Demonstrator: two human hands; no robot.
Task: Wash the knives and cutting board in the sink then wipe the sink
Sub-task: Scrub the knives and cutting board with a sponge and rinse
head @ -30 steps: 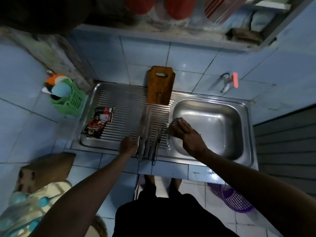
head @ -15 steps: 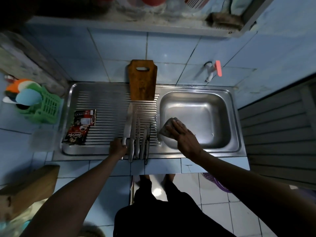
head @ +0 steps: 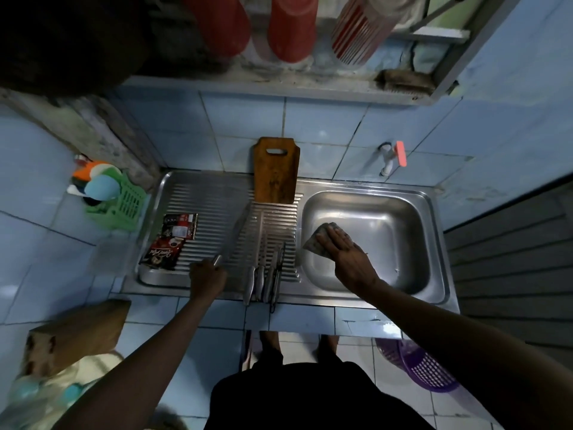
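Observation:
A steel sink (head: pixel 434 243) with a ribbed drainboard (head: pixel 204 209) fills the counter. A wooden cutting board (head: pixel 276 172) leans upright against the tiled wall behind the drainboard. My left hand (head: pixel 207 279) grips the handle of a large knife (head: pixel 237 231), whose blade points away over the ribs. Several more knives (head: pixel 265 274) lie side by side on the drainboard, handles over the front edge. My right hand (head: pixel 344 249) presses a grey cloth (head: pixel 319 240) against the basin's left wall.
A red and black sachet strip (head: pixel 170 240) lies on the left of the drainboard. A green basket (head: pixel 124 206) with utensils stands to the left. The tap (head: pixel 392 156) juts from the wall. A purple basket (head: pixel 418 364) sits on the floor. A shelf hangs overhead.
My left hand has lifted the large knife away from the row and swung it leftward. My right hand with the cloth has moved from the basin rim down onto its inner wall.

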